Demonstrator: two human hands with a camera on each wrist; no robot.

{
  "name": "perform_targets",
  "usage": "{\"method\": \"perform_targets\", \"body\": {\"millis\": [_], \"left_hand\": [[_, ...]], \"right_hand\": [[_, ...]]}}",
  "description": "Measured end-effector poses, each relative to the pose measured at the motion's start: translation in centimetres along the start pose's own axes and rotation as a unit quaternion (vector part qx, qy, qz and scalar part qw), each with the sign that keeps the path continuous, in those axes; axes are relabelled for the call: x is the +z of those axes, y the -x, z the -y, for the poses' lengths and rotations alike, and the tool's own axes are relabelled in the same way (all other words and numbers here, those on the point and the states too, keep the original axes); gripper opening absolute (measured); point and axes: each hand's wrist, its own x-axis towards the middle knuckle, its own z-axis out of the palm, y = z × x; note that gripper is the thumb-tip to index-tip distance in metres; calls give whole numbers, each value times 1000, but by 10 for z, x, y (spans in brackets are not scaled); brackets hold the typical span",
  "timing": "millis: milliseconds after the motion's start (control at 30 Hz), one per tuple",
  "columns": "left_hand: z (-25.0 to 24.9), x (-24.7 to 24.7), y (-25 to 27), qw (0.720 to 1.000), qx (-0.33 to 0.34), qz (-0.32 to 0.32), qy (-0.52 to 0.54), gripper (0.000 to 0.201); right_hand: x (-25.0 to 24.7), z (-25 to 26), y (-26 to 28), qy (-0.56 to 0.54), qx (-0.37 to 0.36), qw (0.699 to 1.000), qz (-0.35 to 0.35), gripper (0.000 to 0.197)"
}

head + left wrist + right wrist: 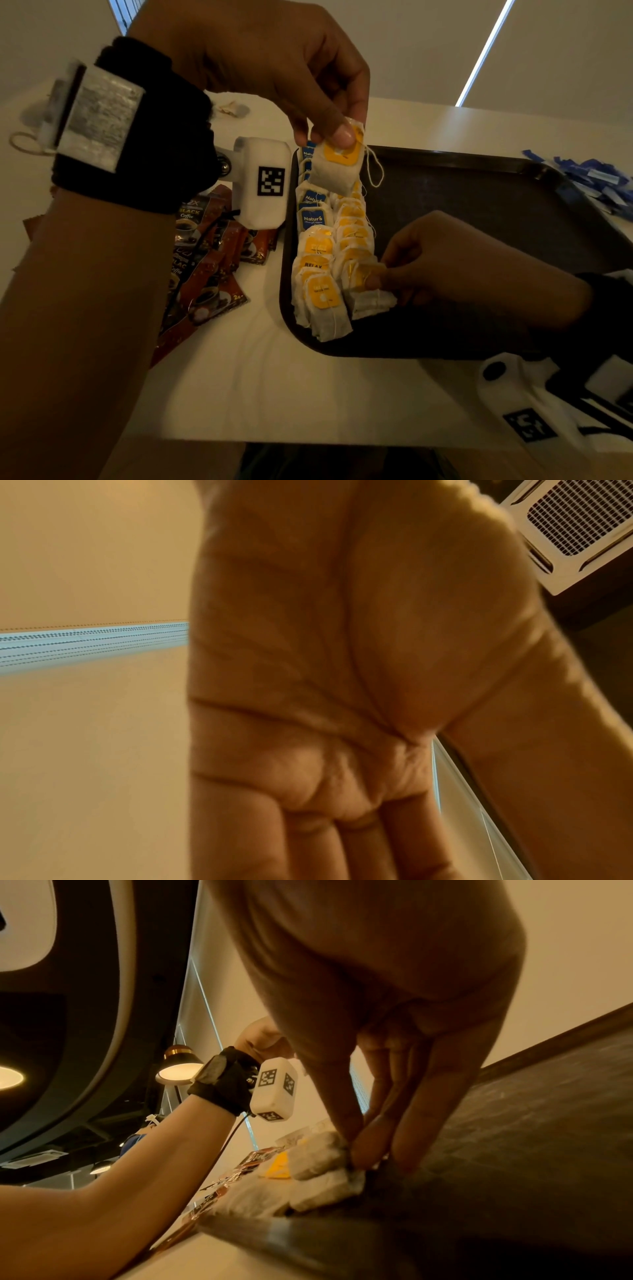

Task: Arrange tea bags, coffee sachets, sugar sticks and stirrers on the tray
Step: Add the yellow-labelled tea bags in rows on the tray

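Observation:
A dark tray lies on the pale table. Along its left side run two rows of tea bags, yellow-tagged near me and blue-tagged farther back. My left hand is raised above the far end of the rows and pinches a yellow-tagged tea bag by its top, string dangling. My right hand is low at the near end of the right row and pinches the front tea bag there; in the right wrist view its fingertips press into that tea bag. The left wrist view shows only my palm.
Brown coffee sachets lie in a heap left of the tray. Blue sugar sticks are piled beyond the tray's far right corner. A crumpled scrap sits at the back of the table. The tray's right half is bare.

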Motion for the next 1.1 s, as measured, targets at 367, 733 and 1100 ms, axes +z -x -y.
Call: {"method": "perform_targets", "body": {"millis": [367, 733, 1100], "left_hand": [[0, 0, -1, 1000, -6, -4, -3, 16], [-1, -1, 0, 999, -16, 35, 5, 18], [-25, 13, 17, 996, -34, 72, 32, 9]], "right_hand": [[-2, 0, 14, 39, 0, 999, 2, 39], [0, 2, 22, 117, -41, 992, 16, 20], [0, -14, 69, 169, -12, 982, 87, 26]]}}
